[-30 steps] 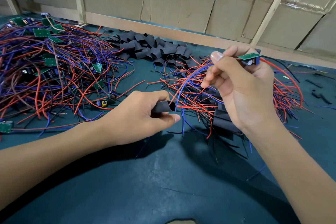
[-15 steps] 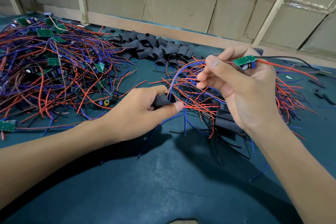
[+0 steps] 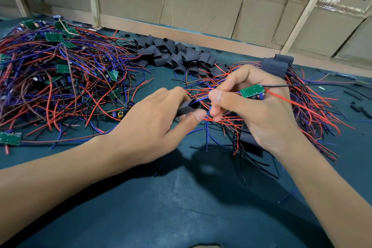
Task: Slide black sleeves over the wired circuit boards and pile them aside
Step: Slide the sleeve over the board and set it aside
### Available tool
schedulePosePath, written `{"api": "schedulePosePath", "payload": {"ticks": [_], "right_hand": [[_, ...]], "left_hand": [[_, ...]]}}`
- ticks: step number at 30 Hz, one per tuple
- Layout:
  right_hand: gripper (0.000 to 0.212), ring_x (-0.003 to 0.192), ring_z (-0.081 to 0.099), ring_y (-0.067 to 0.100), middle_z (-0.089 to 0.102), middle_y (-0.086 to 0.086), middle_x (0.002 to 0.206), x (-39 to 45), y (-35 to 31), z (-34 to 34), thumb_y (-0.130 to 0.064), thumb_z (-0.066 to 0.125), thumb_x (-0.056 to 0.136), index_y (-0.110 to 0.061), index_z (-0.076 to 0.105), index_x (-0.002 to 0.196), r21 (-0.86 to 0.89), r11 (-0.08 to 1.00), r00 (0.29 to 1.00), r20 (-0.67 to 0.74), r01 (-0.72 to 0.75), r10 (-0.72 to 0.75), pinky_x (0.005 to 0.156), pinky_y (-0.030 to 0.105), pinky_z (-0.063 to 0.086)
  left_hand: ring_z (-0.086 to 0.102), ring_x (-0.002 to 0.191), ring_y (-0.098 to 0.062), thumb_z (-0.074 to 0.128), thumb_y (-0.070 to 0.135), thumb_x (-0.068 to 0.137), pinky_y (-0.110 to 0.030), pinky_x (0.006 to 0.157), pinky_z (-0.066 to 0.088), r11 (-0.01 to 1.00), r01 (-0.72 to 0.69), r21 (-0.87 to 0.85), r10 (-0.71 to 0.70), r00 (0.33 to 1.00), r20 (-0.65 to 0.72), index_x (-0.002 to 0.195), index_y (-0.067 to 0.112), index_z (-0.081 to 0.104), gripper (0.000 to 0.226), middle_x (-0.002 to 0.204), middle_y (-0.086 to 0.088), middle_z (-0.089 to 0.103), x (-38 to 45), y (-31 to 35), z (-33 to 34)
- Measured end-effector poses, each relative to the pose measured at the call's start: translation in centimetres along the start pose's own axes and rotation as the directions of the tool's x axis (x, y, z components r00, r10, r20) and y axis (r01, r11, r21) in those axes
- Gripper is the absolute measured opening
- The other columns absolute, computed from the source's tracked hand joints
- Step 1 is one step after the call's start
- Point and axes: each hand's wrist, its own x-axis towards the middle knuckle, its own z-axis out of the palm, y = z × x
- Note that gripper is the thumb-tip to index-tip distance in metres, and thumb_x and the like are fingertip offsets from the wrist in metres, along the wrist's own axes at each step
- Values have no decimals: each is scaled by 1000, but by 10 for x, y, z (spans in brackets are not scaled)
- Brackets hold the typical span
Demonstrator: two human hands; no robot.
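My left hand [image 3: 153, 125] pinches a short black sleeve [image 3: 186, 107] between thumb and fingers at the middle of the table. My right hand [image 3: 255, 112] holds a small green circuit board [image 3: 252, 90] with a blue part under it; a black wire and a red wire trail from it to the right. Its fingertips pinch the board's blue and red wires right at the sleeve's mouth. Behind the right hand lies a pile of sleeved boards [image 3: 275, 66] with red and blue wires fanned out.
A big tangle of bare wired boards [image 3: 60, 74] covers the left of the dark green table [image 3: 181, 207]. A heap of loose black sleeves [image 3: 173, 54] lies at the back centre. Cardboard panels [image 3: 201, 6] wall the far edge. Black offcuts [image 3: 358, 106] lie far right.
My right hand has come down and left with the board, until its fingertips meet the sleeve in my left hand. The board's wires have drawn in towards the sleeve's opening.
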Motion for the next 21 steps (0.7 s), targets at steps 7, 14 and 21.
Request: {"api": "schedulePosePath", "payload": {"ticks": [7, 14, 21], "right_hand": [[28, 88, 75, 37, 74, 23, 99, 1, 1, -2, -4, 79, 80, -4, 72, 107, 173, 946, 955, 170, -274, 245, 74, 39, 60], [20, 78, 75, 33, 74, 16, 90, 7, -2, -7, -11, 69, 84, -5, 72, 103, 261, 934, 964, -38, -245, 264, 65, 37, 61], [9, 65, 70, 25, 71, 12, 75, 7, -1, -6, -1, 70, 82, -7, 76, 80, 202, 976, 985, -135, -79, 107, 62, 33, 60]], "left_hand": [[50, 75, -33, 30, 29, 102, -47, 70, 45, 946, -153, 287, 157, 988, 7, 88, 10, 54, 33, 78, -4, 54, 5, 1, -6], [57, 86, -33, 23, 33, 101, -51, 80, 42, 962, -57, 266, 56, 998, 10, 100, 9, 56, 41, 90, -2, 64, 12, -14, -15], [51, 86, -29, 34, 30, 106, -45, 76, 39, 948, -130, 291, 138, 990, -10, 115, 9, 54, 31, 96, 0, 52, 12, -12, -14]]}}
